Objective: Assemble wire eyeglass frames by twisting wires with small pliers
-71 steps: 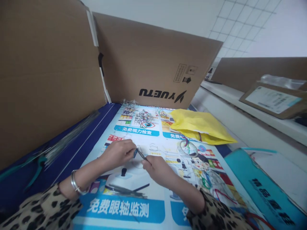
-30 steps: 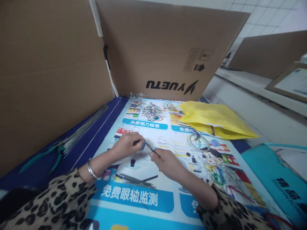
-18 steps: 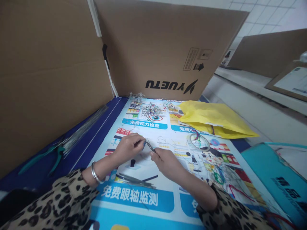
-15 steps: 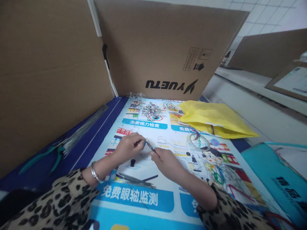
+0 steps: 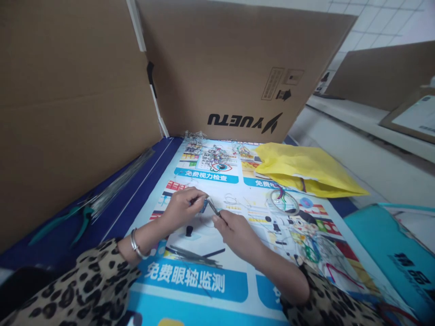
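My right hand (image 5: 239,233) is closed around a slim metal tool (image 5: 214,207) with long narrow jaws, which look like tweezers or fine pliers; its handle end is hidden in my palm. The jaws point up and left, to the fingertips of my left hand (image 5: 183,208). Thumb and forefinger of that hand are pinched together on something thin and dark, too small to make out. Below both hands, several short grey wires (image 5: 193,256) lie on the printed poster sheet (image 5: 190,312).
A bundle of long thin wires (image 5: 122,181) and teal-handled pliers (image 5: 81,226) lie at left. Tangled wire scraps (image 5: 217,156) sit at the back, before a cardboard panel (image 5: 238,68). On the right are a wire coil (image 5: 283,201), a yellow bag (image 5: 309,167) and a teal box (image 5: 384,253).
Both hands stay almost in place, the left fingertips shifting slightly at the tool's tip. The whole view has moved a little.
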Demonstrator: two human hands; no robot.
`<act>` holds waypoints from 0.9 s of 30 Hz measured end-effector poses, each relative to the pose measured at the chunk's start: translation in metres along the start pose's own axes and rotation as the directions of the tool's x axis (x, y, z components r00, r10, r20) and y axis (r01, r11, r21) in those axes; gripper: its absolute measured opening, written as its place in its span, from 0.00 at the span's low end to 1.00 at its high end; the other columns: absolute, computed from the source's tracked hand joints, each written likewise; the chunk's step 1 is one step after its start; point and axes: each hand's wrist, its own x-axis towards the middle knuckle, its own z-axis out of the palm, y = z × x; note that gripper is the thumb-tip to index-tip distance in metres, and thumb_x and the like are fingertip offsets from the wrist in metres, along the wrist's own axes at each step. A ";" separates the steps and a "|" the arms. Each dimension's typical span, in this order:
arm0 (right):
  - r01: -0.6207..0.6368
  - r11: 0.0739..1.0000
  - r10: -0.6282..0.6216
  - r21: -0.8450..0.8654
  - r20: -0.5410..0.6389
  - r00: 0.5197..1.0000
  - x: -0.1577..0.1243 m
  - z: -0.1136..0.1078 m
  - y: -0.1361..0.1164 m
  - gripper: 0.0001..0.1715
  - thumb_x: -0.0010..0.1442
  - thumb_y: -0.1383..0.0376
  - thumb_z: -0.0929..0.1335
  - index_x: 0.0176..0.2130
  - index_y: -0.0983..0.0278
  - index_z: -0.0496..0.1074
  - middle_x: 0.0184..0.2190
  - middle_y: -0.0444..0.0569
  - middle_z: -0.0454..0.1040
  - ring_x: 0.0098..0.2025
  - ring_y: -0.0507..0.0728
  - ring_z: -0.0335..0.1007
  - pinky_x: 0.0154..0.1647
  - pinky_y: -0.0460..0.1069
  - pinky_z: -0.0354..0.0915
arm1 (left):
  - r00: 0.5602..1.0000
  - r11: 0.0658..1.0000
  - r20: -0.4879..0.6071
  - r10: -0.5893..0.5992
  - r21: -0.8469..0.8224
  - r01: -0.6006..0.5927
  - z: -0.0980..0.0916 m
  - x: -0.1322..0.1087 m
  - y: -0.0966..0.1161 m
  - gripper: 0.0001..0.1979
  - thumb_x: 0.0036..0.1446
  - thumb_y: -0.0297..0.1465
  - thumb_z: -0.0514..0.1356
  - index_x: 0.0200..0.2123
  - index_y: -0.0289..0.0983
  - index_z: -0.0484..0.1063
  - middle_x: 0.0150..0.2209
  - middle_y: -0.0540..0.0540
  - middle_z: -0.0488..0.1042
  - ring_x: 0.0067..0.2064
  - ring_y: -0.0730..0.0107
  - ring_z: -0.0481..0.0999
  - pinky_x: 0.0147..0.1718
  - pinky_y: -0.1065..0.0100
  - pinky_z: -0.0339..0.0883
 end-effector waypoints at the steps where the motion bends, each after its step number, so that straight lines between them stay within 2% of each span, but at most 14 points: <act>1: 0.002 1.000 -0.002 0.003 -0.011 1.000 0.000 0.000 0.000 0.19 0.62 0.57 0.55 0.25 0.63 0.58 0.21 0.44 0.66 0.24 0.50 0.61 0.24 0.45 0.48 | 1.000 1.000 -0.009 -0.004 0.004 0.004 0.001 -0.001 0.001 0.08 0.52 0.24 0.54 0.29 0.35 0.73 0.25 0.49 0.72 0.28 0.75 0.69 0.30 0.73 0.62; 12: -0.015 0.999 0.016 0.036 -0.020 1.000 0.000 0.002 0.002 0.19 0.63 0.56 0.54 0.27 0.63 0.60 0.22 0.45 0.67 0.26 0.51 0.64 0.26 0.45 0.51 | 0.999 0.999 -0.046 -0.011 0.044 0.013 0.005 -0.003 0.003 0.08 0.51 0.23 0.54 0.29 0.35 0.73 0.24 0.49 0.73 0.27 0.75 0.70 0.28 0.73 0.63; 27: -0.043 0.999 0.043 0.021 -0.010 0.999 0.001 0.003 0.001 0.19 0.63 0.57 0.54 0.26 0.63 0.60 0.21 0.44 0.67 0.25 0.51 0.63 0.25 0.45 0.50 | 0.996 0.998 -0.081 -0.024 0.053 0.028 0.008 -0.005 0.006 0.07 0.52 0.24 0.54 0.27 0.35 0.72 0.23 0.50 0.72 0.26 0.76 0.69 0.27 0.74 0.61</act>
